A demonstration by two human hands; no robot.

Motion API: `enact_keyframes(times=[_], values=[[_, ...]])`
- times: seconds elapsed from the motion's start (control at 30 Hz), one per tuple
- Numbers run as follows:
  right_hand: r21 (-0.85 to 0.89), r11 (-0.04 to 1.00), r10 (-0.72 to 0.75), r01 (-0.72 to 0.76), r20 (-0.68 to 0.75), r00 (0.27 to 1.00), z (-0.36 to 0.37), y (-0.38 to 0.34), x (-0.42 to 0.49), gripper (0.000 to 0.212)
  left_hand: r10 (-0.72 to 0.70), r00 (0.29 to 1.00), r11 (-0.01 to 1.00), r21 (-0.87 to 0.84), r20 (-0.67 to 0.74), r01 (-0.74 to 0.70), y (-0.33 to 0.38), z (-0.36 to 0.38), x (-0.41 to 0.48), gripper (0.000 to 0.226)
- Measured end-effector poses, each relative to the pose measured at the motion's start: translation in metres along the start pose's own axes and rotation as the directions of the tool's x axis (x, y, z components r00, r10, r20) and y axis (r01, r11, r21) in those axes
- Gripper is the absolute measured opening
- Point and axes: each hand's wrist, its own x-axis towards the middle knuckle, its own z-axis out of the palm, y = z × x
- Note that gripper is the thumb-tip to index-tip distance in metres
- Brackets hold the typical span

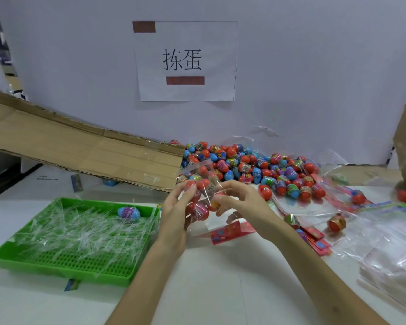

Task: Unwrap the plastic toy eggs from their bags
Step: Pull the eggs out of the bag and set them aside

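Observation:
A clear plastic bag (201, 184) with several red toy eggs inside is held above the white table, between both hands. My left hand (174, 212) grips the bag from the left, fingers curled round the eggs. On the bag's right side, my right hand (239, 200) pinches the plastic with thumb and fingers. A red card header (230, 232) hangs at the bag's lower end. Behind the hands lies a big pile of loose red and blue eggs (244, 167).
A green tray (17, 254) at the left holds clear plastic scraps and one blue egg (128, 213). A flattened cardboard box (80, 151) leans behind it. Empty bags and red headers (314, 238) lie at the right, with a stack of clear bags (389, 261).

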Motion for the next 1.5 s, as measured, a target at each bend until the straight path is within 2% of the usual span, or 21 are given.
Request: enact_keyframes(times=[0.1, 0.2, 0.3, 0.4, 0.47, 0.6, 0.7, 0.87, 1.0, 1.2, 1.4, 1.5], values=[[-0.006, 1.000, 0.010, -0.010, 0.000, 1.000, -0.001, -0.001, -0.001, 0.011, 0.023, 0.999, 0.999, 0.044, 0.028, -0.024, 0.000, 0.002, -0.003, 0.018], [0.031, 0.999, 0.036, -0.037, 0.025, 0.999, -0.002, -0.002, -0.001, 0.010, 0.023, 0.999, 0.999, 0.044, 0.027, -0.024, 0.002, 0.005, -0.006, 0.021], [0.036, 0.999, 0.023, -0.025, 0.058, 0.998, -0.001, -0.005, -0.002, 0.027, 0.012, 1.000, 1.000, 0.019, 0.026, -0.013, 0.005, 0.005, -0.006, 0.022], [0.041, 0.999, 0.003, -0.004, 0.024, 1.000, 0.003, -0.006, -0.003, 0.038, -0.006, 0.999, 1.000, 0.000, 0.044, 0.006, 0.006, 0.005, -0.007, 0.018], [0.068, 0.998, -0.014, 0.016, -0.025, 1.000, 0.005, -0.006, -0.002, 0.035, -0.034, 0.998, 0.999, 0.022, 0.060, 0.032, 0.005, 0.006, -0.007, 0.019], [0.066, 0.996, -0.048, 0.057, -0.134, 0.990, 0.004, 0.000, -0.001, 0.011, -0.082, 0.992, 0.995, 0.066, 0.097, 0.076, 0.001, 0.008, -0.008, 0.024], [0.076, 0.995, -0.059, 0.071, -0.146, 0.988, 0.002, 0.000, -0.001, 0.004, -0.078, 0.992, 0.995, 0.063, 0.097, 0.072, 0.001, 0.007, -0.007, 0.026], [0.120, 0.993, 0.003, 0.018, -0.169, 0.986, 0.003, -0.001, 0.001, 0.020, -0.067, 0.994, 0.995, 0.083, 0.090, 0.060, -0.001, 0.007, -0.006, 0.026], [0.162, 0.986, 0.073, -0.048, -0.154, 0.985, 0.003, 0.000, 0.000, 0.017, -0.065, 0.991, 0.993, 0.104, 0.121, 0.053, -0.002, 0.007, -0.008, 0.023], [0.177, 0.984, 0.036, -0.003, -0.182, 0.983, -0.002, 0.002, 0.000, 0.020, -0.126, 0.985, 0.989, 0.094, 0.121, 0.115, -0.004, 0.010, -0.009, 0.019], [0.142, 0.988, -0.025, 0.053, -0.198, 0.980, -0.003, 0.002, -0.001, 0.024, -0.172, 0.970, 0.978, 0.145, 0.172, 0.147, -0.003, 0.009, -0.007, 0.029], [0.124, 0.990, -0.040, 0.066, -0.201, 0.979, -0.001, 0.001, -0.002, 0.024, -0.177, 0.974, 0.971, 0.184, 0.138, 0.150, -0.006, 0.007, -0.005, 0.022]])
